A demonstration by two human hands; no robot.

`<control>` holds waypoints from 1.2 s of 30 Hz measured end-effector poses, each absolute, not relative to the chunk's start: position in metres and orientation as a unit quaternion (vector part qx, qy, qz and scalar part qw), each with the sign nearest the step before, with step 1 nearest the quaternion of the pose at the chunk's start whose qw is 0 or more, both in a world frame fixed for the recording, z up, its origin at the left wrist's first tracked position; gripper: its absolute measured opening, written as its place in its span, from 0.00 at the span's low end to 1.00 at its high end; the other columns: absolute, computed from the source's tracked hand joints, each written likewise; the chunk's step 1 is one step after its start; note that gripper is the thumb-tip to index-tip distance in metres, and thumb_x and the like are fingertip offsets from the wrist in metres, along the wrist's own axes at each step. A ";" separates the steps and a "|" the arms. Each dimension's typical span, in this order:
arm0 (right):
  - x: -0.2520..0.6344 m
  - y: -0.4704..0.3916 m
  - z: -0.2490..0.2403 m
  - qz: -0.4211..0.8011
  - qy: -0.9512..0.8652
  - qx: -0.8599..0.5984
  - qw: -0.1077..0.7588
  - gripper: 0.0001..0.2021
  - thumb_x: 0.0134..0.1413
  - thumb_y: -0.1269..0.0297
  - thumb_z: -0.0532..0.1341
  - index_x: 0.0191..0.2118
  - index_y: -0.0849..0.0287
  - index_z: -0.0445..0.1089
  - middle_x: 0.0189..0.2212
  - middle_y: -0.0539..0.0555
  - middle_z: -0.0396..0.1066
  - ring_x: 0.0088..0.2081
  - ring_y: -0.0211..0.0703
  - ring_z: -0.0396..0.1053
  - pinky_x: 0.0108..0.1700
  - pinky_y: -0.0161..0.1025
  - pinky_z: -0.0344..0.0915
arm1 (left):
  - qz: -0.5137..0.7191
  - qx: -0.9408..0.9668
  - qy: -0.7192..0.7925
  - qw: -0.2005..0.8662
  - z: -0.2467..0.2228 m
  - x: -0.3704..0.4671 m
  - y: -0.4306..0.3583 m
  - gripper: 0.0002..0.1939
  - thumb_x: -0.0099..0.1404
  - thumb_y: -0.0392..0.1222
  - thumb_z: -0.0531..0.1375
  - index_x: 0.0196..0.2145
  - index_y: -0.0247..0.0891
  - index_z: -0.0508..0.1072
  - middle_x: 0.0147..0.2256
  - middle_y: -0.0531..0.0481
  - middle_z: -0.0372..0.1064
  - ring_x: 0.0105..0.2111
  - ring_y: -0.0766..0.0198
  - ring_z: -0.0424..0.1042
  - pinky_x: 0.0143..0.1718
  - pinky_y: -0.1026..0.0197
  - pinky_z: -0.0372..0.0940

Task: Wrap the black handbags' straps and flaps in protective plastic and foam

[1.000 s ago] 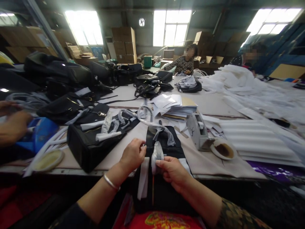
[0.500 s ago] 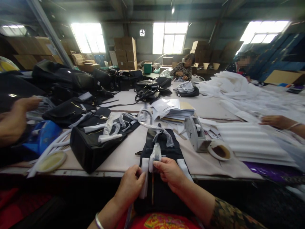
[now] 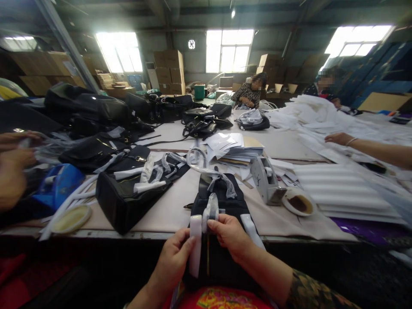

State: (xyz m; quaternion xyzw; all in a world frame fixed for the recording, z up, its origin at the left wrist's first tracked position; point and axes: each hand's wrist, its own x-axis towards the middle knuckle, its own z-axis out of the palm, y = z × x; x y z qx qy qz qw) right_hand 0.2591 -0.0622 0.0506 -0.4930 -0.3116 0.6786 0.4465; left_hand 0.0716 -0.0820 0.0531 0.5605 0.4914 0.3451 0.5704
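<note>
A black bag (image 3: 222, 262) lies over the table's front edge and down toward my lap, with its upper part on the cloth. My left hand (image 3: 175, 257) pinches a white foam strip (image 3: 195, 249) along the bag's left side. Between thumb and fingers, my right hand (image 3: 230, 234) grips a plastic-wrapped strap (image 3: 211, 207) near the bag's middle. Another white strip (image 3: 251, 229) rests on the right side of the bag. A gold-coloured zipper line runs down the front between my hands.
A black handbag (image 3: 119, 201) and a blue tape dispenser (image 3: 58, 184) are at left; a grey dispenser (image 3: 265, 180), a tape roll (image 3: 298, 202) and foam sheets (image 3: 344, 189) at right. Papers (image 3: 238, 148) lie ahead. Other people's hands (image 3: 339, 138) reach in from both sides.
My left hand has shifted slightly, and the white strip in it stands more upright and shows more. The other person's hand at right has moved left over the white sheets; hands at far left moved too.
</note>
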 end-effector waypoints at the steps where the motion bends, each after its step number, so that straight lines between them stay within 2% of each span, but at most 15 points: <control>1: 0.258 -0.064 0.050 0.663 -0.330 -0.498 0.451 0.15 0.44 0.55 0.69 0.30 0.64 0.73 0.17 0.44 0.62 0.18 0.29 0.53 0.20 0.30 0.49 | 0.353 0.585 0.472 0.557 0.057 0.071 -0.085 0.16 0.69 0.50 0.58 0.45 0.38 0.78 0.40 0.47 0.74 0.42 0.56 0.72 0.47 0.58 0.65; 3: 0.254 -0.067 0.048 0.624 -0.370 -0.506 0.467 0.12 0.45 0.59 0.69 0.29 0.65 0.75 0.22 0.48 0.68 0.24 0.33 0.60 0.27 0.32 0.57 | 0.348 0.624 0.456 0.531 0.063 0.073 -0.089 0.15 0.70 0.49 0.57 0.44 0.39 0.78 0.40 0.47 0.73 0.42 0.56 0.71 0.47 0.58 0.65; 5: 0.250 -0.070 0.044 0.604 -0.385 -0.512 0.475 0.11 0.45 0.60 0.68 0.27 0.64 0.74 0.24 0.49 0.70 0.26 0.35 0.62 0.29 0.33 0.58 | 0.336 0.630 0.466 0.522 0.065 0.078 -0.089 0.15 0.71 0.49 0.56 0.43 0.40 0.79 0.39 0.47 0.72 0.41 0.56 0.72 0.45 0.59 0.65; 8: 0.247 -0.074 0.041 0.638 -0.343 -0.509 0.466 0.12 0.46 0.58 0.68 0.28 0.62 0.72 0.19 0.45 0.64 0.21 0.32 0.56 0.23 0.31 0.52 | 0.329 0.619 0.495 0.513 0.060 0.085 -0.085 0.15 0.71 0.49 0.55 0.43 0.40 0.77 0.39 0.47 0.73 0.40 0.56 0.72 0.43 0.58 0.66; 12: 0.248 -0.075 0.043 0.695 -0.289 -0.491 0.439 0.15 0.45 0.54 0.68 0.26 0.58 0.65 0.13 0.39 0.53 0.15 0.28 0.45 0.18 0.31 0.40 | 0.332 0.678 0.513 0.409 0.047 0.085 -0.085 0.12 0.72 0.47 0.54 0.42 0.40 0.75 0.38 0.47 0.72 0.39 0.57 0.71 0.43 0.57 0.65; 16: 0.249 -0.073 0.044 0.695 -0.315 -0.477 0.436 0.14 0.47 0.54 0.66 0.26 0.59 0.66 0.14 0.40 0.55 0.16 0.29 0.47 0.19 0.31 0.44 | 0.299 0.736 0.493 0.355 0.045 0.081 -0.088 0.09 0.71 0.44 0.55 0.43 0.40 0.73 0.38 0.47 0.71 0.38 0.58 0.71 0.42 0.57 0.64; 18: 0.251 -0.073 0.042 0.664 -0.361 -0.481 0.445 0.12 0.50 0.56 0.65 0.27 0.60 0.68 0.17 0.43 0.59 0.19 0.31 0.53 0.22 0.31 0.51 | 0.294 0.723 0.508 0.365 0.048 0.080 -0.089 0.08 0.71 0.44 0.55 0.42 0.41 0.72 0.36 0.49 0.72 0.36 0.59 0.71 0.40 0.58 0.65; 22: 0.255 -0.078 0.035 0.557 -0.511 -0.496 0.427 0.08 0.56 0.64 0.60 0.30 0.61 0.72 0.27 0.50 0.71 0.31 0.40 0.67 0.35 0.35 0.64 | 0.314 0.695 0.514 0.392 0.050 0.082 -0.089 0.10 0.71 0.47 0.55 0.38 0.40 0.72 0.33 0.50 0.71 0.33 0.60 0.71 0.37 0.60 0.65; 24: 0.258 -0.081 0.033 0.511 -0.574 -0.500 0.399 0.07 0.57 0.68 0.58 0.31 0.61 0.73 0.30 0.52 0.74 0.34 0.43 0.70 0.39 0.37 0.65 | 0.325 0.675 0.522 0.409 0.049 0.085 -0.088 0.11 0.71 0.48 0.55 0.38 0.40 0.72 0.33 0.50 0.71 0.33 0.60 0.71 0.37 0.60 0.65; 28: 0.263 -0.085 0.032 0.463 -0.628 -0.503 0.371 0.08 0.58 0.72 0.57 0.34 0.62 0.74 0.32 0.54 0.75 0.35 0.44 0.72 0.39 0.37 0.66 | 0.326 0.594 0.556 0.481 0.042 0.089 -0.082 0.13 0.68 0.51 0.59 0.39 0.39 0.73 0.33 0.49 0.73 0.34 0.59 0.72 0.36 0.60 0.66; 32: 0.265 -0.084 0.034 0.457 -0.642 -0.499 0.360 0.09 0.58 0.74 0.56 0.36 0.62 0.74 0.34 0.56 0.76 0.35 0.44 0.72 0.40 0.37 0.66 | 0.319 0.477 0.551 0.606 0.040 0.089 -0.075 0.22 0.60 0.53 0.66 0.45 0.36 0.73 0.35 0.47 0.75 0.35 0.56 0.74 0.35 0.59 0.68; 36: 0.263 -0.085 0.038 0.463 -0.649 -0.494 0.347 0.09 0.59 0.73 0.55 0.36 0.62 0.73 0.35 0.57 0.76 0.36 0.45 0.72 0.41 0.38 0.66 | 0.267 0.457 0.519 0.672 0.048 0.088 -0.070 0.24 0.62 0.55 0.65 0.47 0.32 0.76 0.29 0.48 0.74 0.31 0.59 0.72 0.32 0.62 0.66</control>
